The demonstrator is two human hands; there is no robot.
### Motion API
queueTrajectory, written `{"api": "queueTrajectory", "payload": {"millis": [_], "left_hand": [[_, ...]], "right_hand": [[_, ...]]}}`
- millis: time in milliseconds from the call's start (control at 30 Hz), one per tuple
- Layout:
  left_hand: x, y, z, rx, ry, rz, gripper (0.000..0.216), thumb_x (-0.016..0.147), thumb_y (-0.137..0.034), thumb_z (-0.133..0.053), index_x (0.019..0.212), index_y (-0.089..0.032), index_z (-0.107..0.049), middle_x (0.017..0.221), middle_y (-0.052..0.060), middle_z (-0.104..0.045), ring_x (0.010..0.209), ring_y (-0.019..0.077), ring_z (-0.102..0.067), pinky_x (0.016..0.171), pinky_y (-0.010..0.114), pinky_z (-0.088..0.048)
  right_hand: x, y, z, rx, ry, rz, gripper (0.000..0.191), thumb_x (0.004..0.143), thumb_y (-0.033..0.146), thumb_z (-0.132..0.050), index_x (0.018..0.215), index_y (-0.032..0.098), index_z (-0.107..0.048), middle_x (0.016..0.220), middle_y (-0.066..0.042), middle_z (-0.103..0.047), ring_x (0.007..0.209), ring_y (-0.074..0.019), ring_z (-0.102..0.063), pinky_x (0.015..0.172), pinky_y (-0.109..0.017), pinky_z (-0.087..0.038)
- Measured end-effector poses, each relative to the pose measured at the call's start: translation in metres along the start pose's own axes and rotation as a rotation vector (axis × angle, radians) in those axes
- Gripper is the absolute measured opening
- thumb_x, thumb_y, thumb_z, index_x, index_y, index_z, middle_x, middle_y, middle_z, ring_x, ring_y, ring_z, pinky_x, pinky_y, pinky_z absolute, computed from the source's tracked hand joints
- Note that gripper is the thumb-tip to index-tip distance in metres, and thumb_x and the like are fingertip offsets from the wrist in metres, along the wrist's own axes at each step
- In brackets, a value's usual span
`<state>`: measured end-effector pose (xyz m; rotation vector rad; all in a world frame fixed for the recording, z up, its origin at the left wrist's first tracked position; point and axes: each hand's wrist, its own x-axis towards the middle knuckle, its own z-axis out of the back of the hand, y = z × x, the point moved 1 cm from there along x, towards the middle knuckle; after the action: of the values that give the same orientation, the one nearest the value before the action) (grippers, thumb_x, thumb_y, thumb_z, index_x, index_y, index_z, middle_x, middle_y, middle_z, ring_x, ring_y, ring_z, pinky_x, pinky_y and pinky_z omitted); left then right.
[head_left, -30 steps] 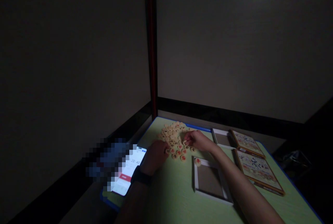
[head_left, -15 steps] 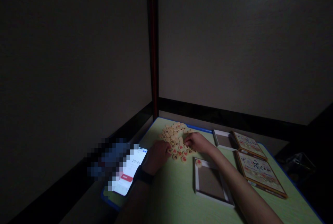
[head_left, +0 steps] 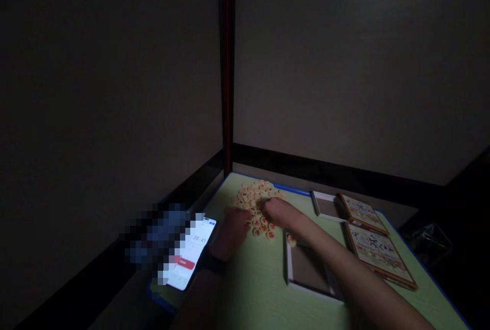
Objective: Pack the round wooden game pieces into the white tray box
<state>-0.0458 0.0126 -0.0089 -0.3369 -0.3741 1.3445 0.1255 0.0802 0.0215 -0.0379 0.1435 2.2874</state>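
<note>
A spread of round wooden Chinese chess pieces (head_left: 250, 197) lies on the green table, some face down, others with red or black characters. My left hand (head_left: 231, 230) rests at the near left edge of the spread, fingers curled beside a few pieces; what they hold, if anything, is hidden. Over the middle of the pieces is my right hand (head_left: 280, 211), its fingers bent down and closed, their tips dark and hard to make out. One red-marked chess piece (head_left: 291, 240) sits in the top left corner of an open shallow box tray (head_left: 290, 268), partly covered by my right forearm.
A lit phone (head_left: 193, 256) lies left of my left wrist. Another open box tray (head_left: 320, 210) stands at the back, beside two printed box lids (head_left: 362, 212) on the right. Walls meet behind the table (head_left: 260, 289), which has a blue edge.
My right hand has moved left, deeper over the middle of the pieces. Red-marked pieces near its former place are now more covered or shifted. The left hand stays almost where it was.
</note>
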Motion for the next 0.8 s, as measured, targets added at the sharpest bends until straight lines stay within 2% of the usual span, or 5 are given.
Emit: {"api": "queueTrajectory", "payload": {"millis": [100, 233, 467, 633, 800], "left_hand": [[0.001, 0.004, -0.002, -0.031, -0.025, -0.025, 0.023, 0.084, -0.009, -0.058, 0.102, -0.019, -0.068, 0.109, 0.008, -0.07, 0.11, 0.0223, -0.059, 0.096, 0.032, -0.043], [0.004, 0.009, -0.003, -0.06, -0.047, -0.013, 0.02, 0.083, -0.009, -0.058, 0.098, -0.016, -0.069, 0.104, 0.009, -0.07, 0.105, 0.0229, -0.061, 0.094, 0.033, -0.045], [0.009, 0.005, -0.003, -0.069, -0.051, 0.024, 0.013, 0.083, -0.011, -0.059, 0.088, -0.016, -0.069, 0.095, 0.009, -0.069, 0.097, 0.022, -0.061, 0.088, 0.031, -0.044], [0.01, 0.005, -0.001, -0.046, -0.139, 0.081, 0.019, 0.089, -0.012, -0.05, 0.082, -0.015, -0.068, 0.086, 0.007, -0.067, 0.086, 0.0196, -0.061, 0.081, 0.029, -0.043], [0.009, 0.011, 0.006, 0.02, -0.257, 0.148, 0.026, 0.095, -0.009, -0.042, 0.088, -0.012, -0.067, 0.093, 0.011, -0.068, 0.091, 0.02, -0.063, 0.083, 0.03, -0.044]], "right_hand": [[0.004, -0.007, 0.005, 0.059, 0.006, 0.018, 0.031, 0.079, 0.0, -0.055, 0.099, 0.014, -0.075, 0.094, -0.011, -0.077, 0.089, -0.0214, -0.069, 0.073, -0.025, -0.047], [0.013, -0.022, 0.007, 0.149, 0.057, 0.039, 0.033, 0.072, -0.005, -0.058, 0.088, 0.015, -0.078, 0.084, -0.003, -0.078, 0.08, -0.0152, -0.071, 0.072, -0.019, -0.048], [0.017, -0.032, 0.005, 0.164, 0.066, 0.044, 0.028, 0.074, -0.001, -0.062, 0.086, 0.017, -0.08, 0.083, -0.003, -0.079, 0.081, -0.0147, -0.072, 0.073, -0.019, -0.048], [0.021, -0.029, 0.001, 0.064, -0.009, -0.008, 0.025, 0.079, 0.003, -0.056, 0.087, 0.013, -0.078, 0.092, -0.011, -0.078, 0.087, -0.0201, -0.07, 0.077, -0.025, -0.047], [0.026, -0.022, -0.006, 0.007, -0.03, -0.03, 0.025, 0.082, 0.005, -0.055, 0.094, 0.01, -0.076, 0.1, -0.019, -0.075, 0.093, -0.026, -0.069, 0.078, -0.03, -0.048]]}}
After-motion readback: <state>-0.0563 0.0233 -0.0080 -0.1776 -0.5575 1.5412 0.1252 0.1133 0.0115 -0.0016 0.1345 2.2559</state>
